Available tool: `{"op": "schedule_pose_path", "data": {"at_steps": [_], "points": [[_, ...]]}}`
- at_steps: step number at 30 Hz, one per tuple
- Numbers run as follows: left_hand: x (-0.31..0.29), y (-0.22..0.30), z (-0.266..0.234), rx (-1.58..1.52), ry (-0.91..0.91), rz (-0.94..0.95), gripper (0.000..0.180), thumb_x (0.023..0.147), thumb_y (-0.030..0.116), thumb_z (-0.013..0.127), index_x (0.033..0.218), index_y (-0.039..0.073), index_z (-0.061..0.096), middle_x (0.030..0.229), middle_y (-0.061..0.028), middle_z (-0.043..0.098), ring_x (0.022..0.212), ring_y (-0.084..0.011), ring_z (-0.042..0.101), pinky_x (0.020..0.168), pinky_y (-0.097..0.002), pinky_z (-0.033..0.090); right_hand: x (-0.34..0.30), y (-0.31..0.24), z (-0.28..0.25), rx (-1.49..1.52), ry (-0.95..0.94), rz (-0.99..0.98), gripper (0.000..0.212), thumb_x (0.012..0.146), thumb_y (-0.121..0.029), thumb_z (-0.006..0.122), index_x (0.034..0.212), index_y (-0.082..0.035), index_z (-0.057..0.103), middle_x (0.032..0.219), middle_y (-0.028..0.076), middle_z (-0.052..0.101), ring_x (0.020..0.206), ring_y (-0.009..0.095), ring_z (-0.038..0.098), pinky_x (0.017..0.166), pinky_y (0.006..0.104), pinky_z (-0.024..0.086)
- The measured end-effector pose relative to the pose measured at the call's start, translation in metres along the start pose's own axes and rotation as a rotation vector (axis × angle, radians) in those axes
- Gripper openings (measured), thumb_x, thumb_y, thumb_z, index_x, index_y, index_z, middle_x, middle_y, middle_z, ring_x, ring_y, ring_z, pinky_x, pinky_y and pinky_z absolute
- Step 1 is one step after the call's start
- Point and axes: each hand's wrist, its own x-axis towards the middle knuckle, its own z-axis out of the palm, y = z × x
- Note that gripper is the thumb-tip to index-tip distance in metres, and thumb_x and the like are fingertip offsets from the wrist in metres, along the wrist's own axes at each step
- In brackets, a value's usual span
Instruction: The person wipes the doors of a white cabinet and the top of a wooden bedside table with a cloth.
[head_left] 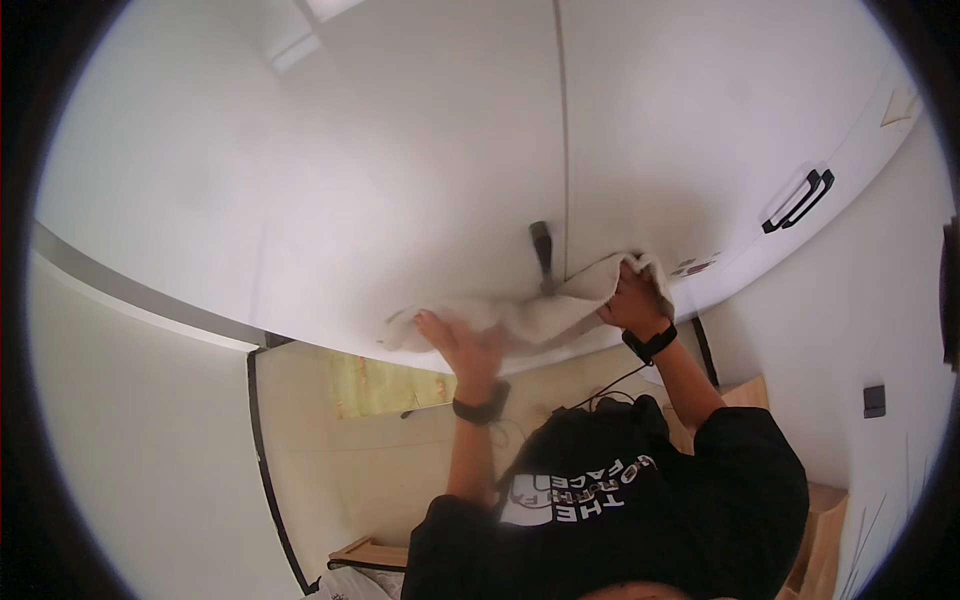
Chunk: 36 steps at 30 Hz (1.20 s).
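Observation:
A pale, off-white cloth (565,312) stretches in loose folds between my two hands, close against a glossy white door panel (420,150). My left hand (465,348) holds the cloth's left part; it is a little blurred, and some of its fingers are hidden. At the other end, my right hand (637,300) has its fingers curled into the bunched edge. Just above the cloth's middle, a dark handle (541,245) sticks out from the panel beside a vertical seam. A black band circles each wrist.
Paired black handles (798,202) sit on the white front to the right, and small stickers (697,264) near my right hand. Below lie a tiled floor (340,470) and a yellowish patterned mat (385,387). Wooden furniture (822,530) stands at lower right. A thin cable (610,385) runs by my right wrist.

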Motion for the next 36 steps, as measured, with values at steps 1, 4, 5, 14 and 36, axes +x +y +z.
{"op": "schedule_pose_path", "data": {"at_steps": [1,4,5,14,36], "points": [[0.010,0.005,-0.003,-0.018,0.004,-0.023,0.072,0.080,0.017,0.056,0.138,0.004,0.016,0.143,-0.0293,0.002,0.130,-0.0497,0.006,0.101,-0.0598,0.010,0.003,0.008,-0.006,0.008,0.032,0.047,0.024,0.064,-0.023,0.061,0.088,-0.018,0.062,0.103,0.002,0.053,0.098,0.021,0.049,0.067,0.0452,0.040],[0.043,0.026,-0.016,-0.048,-0.003,-0.073,0.068,0.082,0.015,0.050,0.139,0.006,0.015,0.143,-0.0288,0.001,0.130,-0.0494,0.005,0.101,-0.0600,0.010,0.024,0.024,-0.039,0.004,0.304,0.045,0.024,0.061,-0.021,0.060,0.085,-0.022,0.061,0.094,0.000,0.051,0.095,0.021,0.047,0.066,0.0470,0.036],[0.051,0.030,-0.018,-0.062,0.031,-0.046,0.065,0.083,0.014,0.047,0.139,0.006,0.015,0.143,-0.0286,0.000,0.130,-0.0494,0.005,0.101,-0.0595,0.010,0.032,0.027,-0.052,0.006,0.383,0.025,0.025,0.060,-0.020,0.060,0.084,-0.023,0.061,0.092,0.000,0.050,0.094,0.022,0.047,0.066,0.0473,0.035],[0.012,0.036,0.010,-0.159,0.052,-0.207,0.060,0.084,0.007,0.039,0.138,0.001,0.014,0.141,-0.0327,-0.002,0.131,-0.0493,0.001,0.103,-0.0562,0.007,0.008,0.043,-0.033,0.010,0.369,0.023,0.025,0.057,-0.020,0.059,0.081,-0.023,0.060,0.083,-0.001,0.046,0.091,0.025,0.047,0.066,0.0427,0.028],[0.011,0.049,0.015,-0.068,0.122,-0.380,0.067,0.078,-0.001,0.043,0.136,-0.006,0.010,0.144,-0.0279,-0.001,0.133,-0.0428,0.001,0.107,-0.0473,0.008,0.005,0.047,-0.034,0.053,0.337,-0.031,0.025,0.062,-0.016,0.057,0.087,-0.020,0.060,0.088,0.001,0.048,0.091,0.023,0.045,0.071,0.0449,0.025]]}}
